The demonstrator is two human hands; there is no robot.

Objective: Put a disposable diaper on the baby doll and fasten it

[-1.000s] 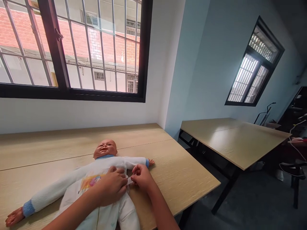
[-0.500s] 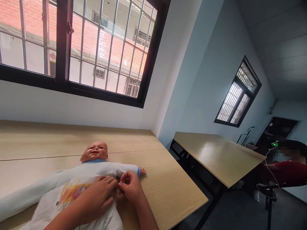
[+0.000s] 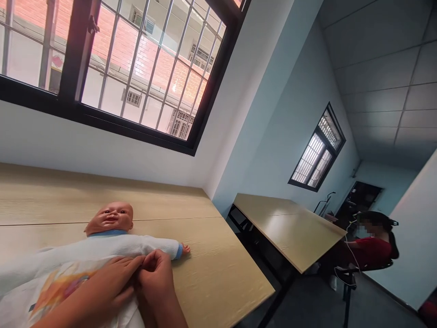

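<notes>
A baby doll (image 3: 112, 217) lies on its back on the table, its head toward the window. It wears a white baby shirt (image 3: 99, 248) with blue collar and cuffs; an orange cartoon print shows on the white cloth lower down. My left hand (image 3: 109, 278) lies across the doll's front, fingers bent over the shirt's side edge. Against its fingertips, my right hand (image 3: 157, 271) pinches at the same edge, below the doll's outstretched arm. The bit of cloth between the fingers is mostly hidden.
The wooden table (image 3: 211, 255) ends at a corner to the right. Beyond a gap stands a second table (image 3: 283, 223), with a seated person in red (image 3: 370, 250) at its far end. A barred window (image 3: 146, 68) is in the wall ahead.
The view has swung right, so doll and hands appear farther left. My fingers have come closer together at the shirt's edge, and the gap between the two hands has closed.
</notes>
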